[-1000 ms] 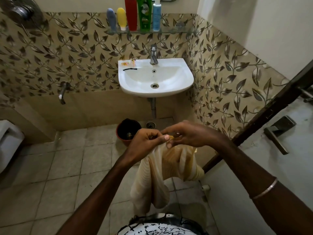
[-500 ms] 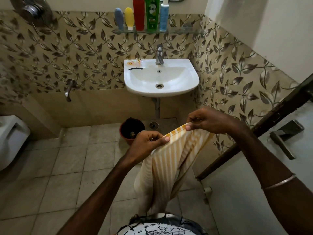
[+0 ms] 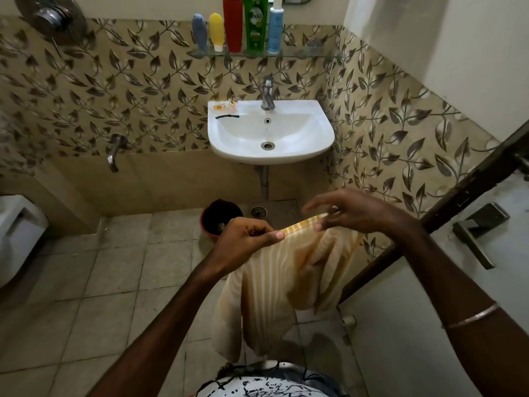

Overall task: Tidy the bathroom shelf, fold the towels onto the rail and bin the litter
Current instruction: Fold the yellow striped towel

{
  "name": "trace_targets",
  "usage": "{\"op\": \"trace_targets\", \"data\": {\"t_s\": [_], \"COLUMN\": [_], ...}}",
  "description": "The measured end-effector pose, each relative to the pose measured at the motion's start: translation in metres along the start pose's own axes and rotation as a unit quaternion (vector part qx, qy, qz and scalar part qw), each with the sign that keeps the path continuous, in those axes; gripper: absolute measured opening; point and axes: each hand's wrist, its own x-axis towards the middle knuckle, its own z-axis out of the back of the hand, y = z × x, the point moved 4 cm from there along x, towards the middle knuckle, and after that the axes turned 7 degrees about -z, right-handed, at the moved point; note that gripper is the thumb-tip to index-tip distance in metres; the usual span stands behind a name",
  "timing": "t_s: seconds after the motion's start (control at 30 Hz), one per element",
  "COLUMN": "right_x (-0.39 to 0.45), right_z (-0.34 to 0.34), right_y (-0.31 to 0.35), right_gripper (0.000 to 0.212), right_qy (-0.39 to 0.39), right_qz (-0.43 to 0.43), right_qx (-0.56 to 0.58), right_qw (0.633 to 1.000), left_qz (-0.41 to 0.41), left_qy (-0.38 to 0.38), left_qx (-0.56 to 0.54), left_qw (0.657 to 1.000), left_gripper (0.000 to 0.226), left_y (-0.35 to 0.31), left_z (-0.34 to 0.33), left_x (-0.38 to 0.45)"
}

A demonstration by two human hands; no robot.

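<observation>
Green bottle (image 3: pixel 255 24) label reads roughly "Vatika", on glass shelf (image 3: pixel 300 53) above white sink (image 3: pixel 320 138). Leaf-patterned tiles, beige floor tiles (image 3: pixel 86 282). Left hand (image 3: pixel 246 239) and right hand (image 3: pixel 355 210) each pinch the striped towel (image 3: pixel 286 276) hem; cloth hangs below the fingertips. Red bin (image 3: pixel 206 224) just beyond left fingers.

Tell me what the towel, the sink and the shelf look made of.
Towel: soft woven cloth, yellow-and-cream stripes, draping in folds. Sink: glossy white, probably glazed ceramic. Shelf: clear, likely glass, since the tiles show through it.
</observation>
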Motion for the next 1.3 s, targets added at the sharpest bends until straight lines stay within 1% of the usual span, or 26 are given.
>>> {"op": "trace_targets", "data": {"t_s": [0.03,0.07,0.1,0.13,0.17,0.2,0.27,0.43,0.5,0.6,0.67,0.8,0.93,1.03,1.13,1.27,1.3], "right_x": [0.001,0.004,0.008,0.010,0.012,0.013,0.013,0.013,0.014,0.013,0.012,0.009,0.008,0.006,0.002,-0.005,-0.007], "right_z": [-0.012,-0.022,-0.031,-0.034,-0.034,-0.032,-0.025,-0.016,-0.013,-0.011,-0.010,-0.006,-0.005,-0.005,0.003,0.018,0.020], "right_y": [0.011,0.021,0.027,0.031,0.034,0.034,0.031,0.016,0.008,-0.001,-0.006,-0.011,-0.014,-0.015,-0.016,-0.026,-0.030], "right_gripper": [0.043,0.042,0.033,0.020,0.015,0.017,0.018,0.020,0.022,0.019,0.022,0.022,0.018,0.015,0.014,0.004,0.006], "right_qy": [0.022,0.038,0.041,0.035,0.022,0.009,0.000,-0.007,-0.007,-0.009,-0.009,-0.015,-0.013,-0.013,-0.042,-0.073,-0.079], "right_qz": [0.022,0.041,0.053,0.061,0.066,0.068,0.069,0.036,0.021,0.002,-0.002,-0.004,-0.014,-0.018,-0.021,-0.043,-0.053], "right_qx": [-0.001,-0.004,-0.010,-0.016,-0.018,-0.016,-0.014,-0.041,-0.033,-0.030,-0.032,-0.040,-0.047,-0.061,-0.057,-0.054,-0.056], "right_qw": [1.000,0.998,0.998,0.997,0.997,0.997,0.998,0.998,0.999,1.000,0.999,0.999,0.999,0.998,0.997,0.995,0.994], "left_qz": [-0.011,-0.021,-0.029,-0.033,-0.035,-0.035,-0.027,-0.004,0.003,0.011,0.016,-0.010,-0.053,-0.056,-0.031,-0.010,-0.005], "left_qy": [0.013,0.023,0.031,0.034,0.034,0.034,0.035,0.007,0.007,0.020,0.030,0.036,0.021,0.025,0.062,0.050,0.048], "left_qx": [0.012,0.025,0.036,0.044,0.050,0.054,0.055,0.050,0.060,0.084,0.084,0.124,0.187,0.191,0.166,0.160,0.165], "left_qw": [1.000,0.999,0.998,0.998,0.998,0.997,0.998,0.999,0.998,0.996,0.996,0.992,0.981,0.980,0.984,0.986,0.985], "left_gripper": [0.018,0.018,0.019,0.022,0.026,0.027,0.022,0.015,0.018,0.025,0.029,0.033,0.027,0.026,0.032,0.044,0.046], "left_y": [-0.002,-0.004,-0.006,-0.007,-0.007,-0.006,-0.002,0.005,0.007,0.009,0.010,0.007,0.003,0.005,0.009,0.016,0.017], "left_z": [-0.002,-0.005,-0.007,-0.008,-0.008,-0.007,-0.004,0.000,0.000,0.001,0.003,0.007,0.014,0.014,0.005,0.009,0.012], "left_x": [0.002,0.004,0.005,0.006,0.006,0.005,0.003,-0.001,-0.002,-0.004,-0.005,-0.005,0.000,0.002,0.001,-0.002,-0.003]}}
